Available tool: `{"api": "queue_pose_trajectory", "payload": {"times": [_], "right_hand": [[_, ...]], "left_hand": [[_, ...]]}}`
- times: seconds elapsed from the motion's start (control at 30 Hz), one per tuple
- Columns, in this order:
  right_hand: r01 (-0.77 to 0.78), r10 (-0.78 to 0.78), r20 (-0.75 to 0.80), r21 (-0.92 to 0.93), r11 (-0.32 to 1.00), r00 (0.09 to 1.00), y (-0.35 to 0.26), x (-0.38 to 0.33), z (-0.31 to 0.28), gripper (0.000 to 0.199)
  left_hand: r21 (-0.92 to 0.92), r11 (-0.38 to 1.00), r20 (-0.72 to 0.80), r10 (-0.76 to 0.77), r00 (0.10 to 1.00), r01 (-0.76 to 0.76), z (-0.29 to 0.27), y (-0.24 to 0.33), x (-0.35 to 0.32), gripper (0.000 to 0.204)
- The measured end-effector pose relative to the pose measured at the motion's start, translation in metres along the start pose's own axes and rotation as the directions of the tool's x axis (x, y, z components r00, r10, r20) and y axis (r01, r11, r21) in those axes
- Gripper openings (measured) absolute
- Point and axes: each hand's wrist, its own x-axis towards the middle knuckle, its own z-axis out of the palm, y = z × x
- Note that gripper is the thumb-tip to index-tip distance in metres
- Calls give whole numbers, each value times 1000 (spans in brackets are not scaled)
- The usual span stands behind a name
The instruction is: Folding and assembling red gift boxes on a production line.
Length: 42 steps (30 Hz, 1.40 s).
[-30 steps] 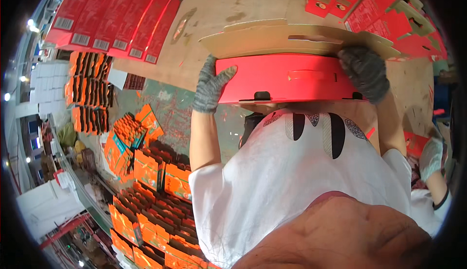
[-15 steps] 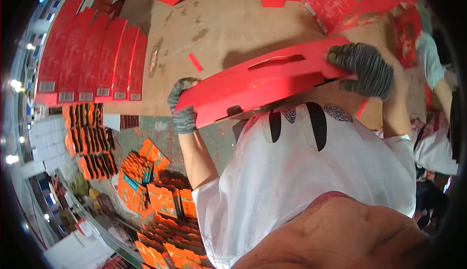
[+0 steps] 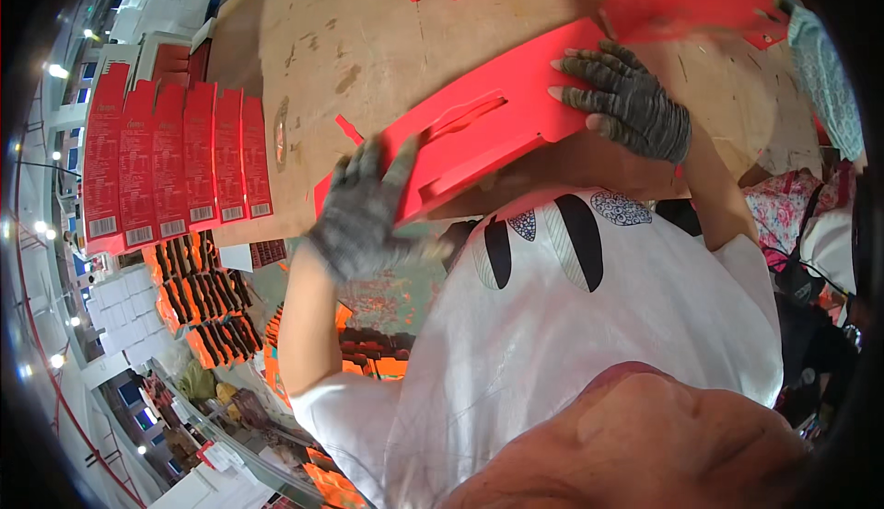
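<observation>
Shifted inward along the red box (image 3: pixel 488 131), the left hand (image 3: pixel 364 219) splays loosely across its slotted, apparently closed top; the right hand (image 3: pixel 638 104) spreads ungripping opposite.

Smooth, faintly glossy cardboard box (image 3: pixel 505 128), coarse knit-cloth gloves (image 3: pixel 640 111), matt wood-look tabletop (image 3: pixel 391 39), thin cloth shirt (image 3: pixel 534 352).

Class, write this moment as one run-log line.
left hand: fingers spread over red box; right hand: fingers on its right end

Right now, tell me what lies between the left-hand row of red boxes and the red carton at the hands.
The head view shows wooden tabletop there, with a narrow elongated mark and a small red strip.
</observation>
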Motion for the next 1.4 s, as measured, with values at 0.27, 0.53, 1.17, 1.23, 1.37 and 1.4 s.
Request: {"api": "queue_pose_trajectory", "payload": {"times": [0.27,0.53,1.17,1.23,1.37,1.4], "right_hand": [[14,-6,-60,131,991,998,23,20,-9,57],[41,-36,126,-36,999,991,42,31,6,60],[109,-83,-230,102,989,970,39,-15,40,40],[65,-51,-203,65,996,978,35,-14,41,38],[-8,2,-72,-90,996,997,23,-18,43,45],[-82,75,-95,-70,994,993,16,-20,49,47]], "left_hand": [[-102,975,-106,189,976,-200,-13,31,118,86],[-346,897,-165,233,959,-277,-17,33,114,58],[193,970,-280,199,939,-148,21,54,121,51],[216,966,-283,200,938,-141,28,52,123,53],[323,944,-275,166,947,-72,35,57,126,60],[323,944,-274,169,947,-75,35,58,125,60]]}}
